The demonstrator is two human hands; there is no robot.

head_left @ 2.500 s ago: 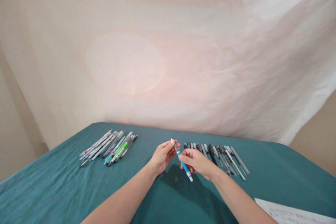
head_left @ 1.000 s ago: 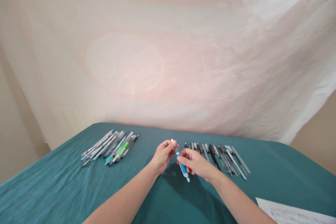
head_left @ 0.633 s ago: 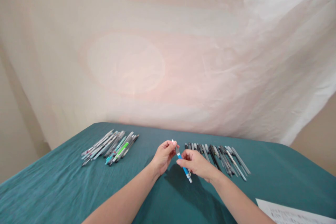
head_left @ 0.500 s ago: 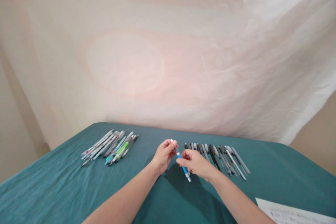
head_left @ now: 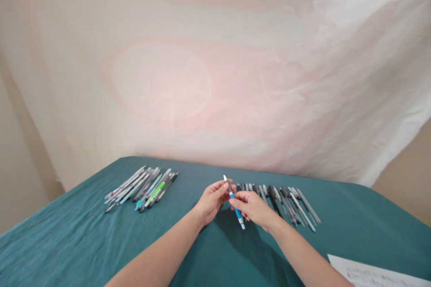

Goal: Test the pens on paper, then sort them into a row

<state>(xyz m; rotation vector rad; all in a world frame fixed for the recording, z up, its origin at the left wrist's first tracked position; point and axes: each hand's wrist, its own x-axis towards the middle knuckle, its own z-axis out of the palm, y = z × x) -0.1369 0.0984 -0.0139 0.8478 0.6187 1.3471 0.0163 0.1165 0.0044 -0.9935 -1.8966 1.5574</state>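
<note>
A blue pen (head_left: 237, 212) with a white tip and a white end is held in the air at the middle of the table, tilted with its tip pointing away from me. My left hand (head_left: 214, 198) pinches its grey front part near the tip between thumb and fingers. Lower on the blue barrel, my right hand (head_left: 252, 208) has its thumb and fingers closed around it. Just behind and right of my right hand lies a row of black and grey pens (head_left: 285, 202), partly hidden by that hand.
Another group of pens (head_left: 148, 188), grey, white, teal and bright green, lies at the left on the green cloth (head_left: 84, 237). A sheet of paper with writing (head_left: 373, 273) rests at the lower right. A pale hanging sheet (head_left: 215, 76) stands behind the table.
The pen has shifted slightly, so its white tip and grey front show more clearly above my left fingers. Both hands have moved a little right and stay on it.
</note>
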